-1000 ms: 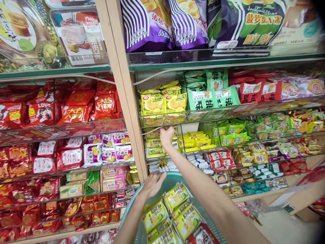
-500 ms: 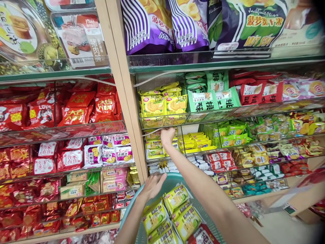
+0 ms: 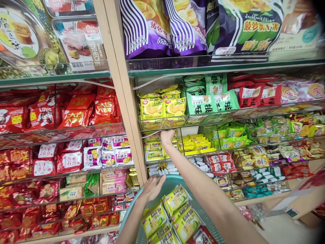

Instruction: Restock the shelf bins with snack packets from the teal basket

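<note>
My right hand (image 3: 167, 136) reaches into a clear shelf compartment of yellow packets (image 3: 153, 146); its fingers are hidden behind the hand and the shelf edge above. My left hand (image 3: 154, 186) lies over the far left rim of a teal plastic basket (image 3: 177, 179), its fingers stretched out and no packet in it. Inside the basket are several yellow-green snack packets (image 3: 186, 222) with a lemon print. A red packet (image 3: 202, 236) lies at their lower right.
Just above my right hand is a row of yellow biscuit packs (image 3: 175, 107) behind a clear lip. A wooden upright (image 3: 126, 91) divides the shelves. Red packets (image 3: 76, 115) fill the left side. Large purple chip bags (image 3: 144, 30) stand on top. A loose white strip (image 3: 157, 78) hangs under the green shelf edge.
The view has shifted very slightly, so the shelves sit a little lower. My right hand stays in the same compartment and my left hand stays at the basket rim.
</note>
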A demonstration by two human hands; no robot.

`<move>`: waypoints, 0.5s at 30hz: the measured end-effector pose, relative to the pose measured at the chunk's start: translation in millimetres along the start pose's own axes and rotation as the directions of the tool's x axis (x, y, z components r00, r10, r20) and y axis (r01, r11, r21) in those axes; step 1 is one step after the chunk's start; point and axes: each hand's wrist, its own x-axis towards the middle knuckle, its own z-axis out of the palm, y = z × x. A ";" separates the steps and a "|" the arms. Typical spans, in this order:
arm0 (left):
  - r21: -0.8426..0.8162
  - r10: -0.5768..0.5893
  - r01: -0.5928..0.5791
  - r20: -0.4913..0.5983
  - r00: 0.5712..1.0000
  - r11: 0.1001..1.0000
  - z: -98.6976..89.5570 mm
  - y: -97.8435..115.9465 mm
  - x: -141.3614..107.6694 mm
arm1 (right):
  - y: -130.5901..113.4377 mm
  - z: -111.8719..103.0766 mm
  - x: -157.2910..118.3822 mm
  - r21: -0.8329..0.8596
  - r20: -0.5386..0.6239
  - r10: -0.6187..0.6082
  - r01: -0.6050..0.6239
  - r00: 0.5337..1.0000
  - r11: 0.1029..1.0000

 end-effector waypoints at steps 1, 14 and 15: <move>0.000 -0.001 0.001 0.002 1.000 1.000 -0.1 0.1 -0.2 | 0.7 -1.0 -0.7 -0.003 0.007 -0.004 0.004 1.000 1.000; 0.006 0.013 -0.013 -0.017 1.000 1.000 0.1 1.2 0.0 | 5.1 -7.5 -2.1 -0.013 0.043 -0.008 0.008 0.999 1.000; 0.008 0.013 -0.013 -0.021 1.000 1.000 -0.1 1.7 -0.1 | 4.2 -7.7 -2.5 -0.013 0.051 -0.006 0.006 0.999 1.000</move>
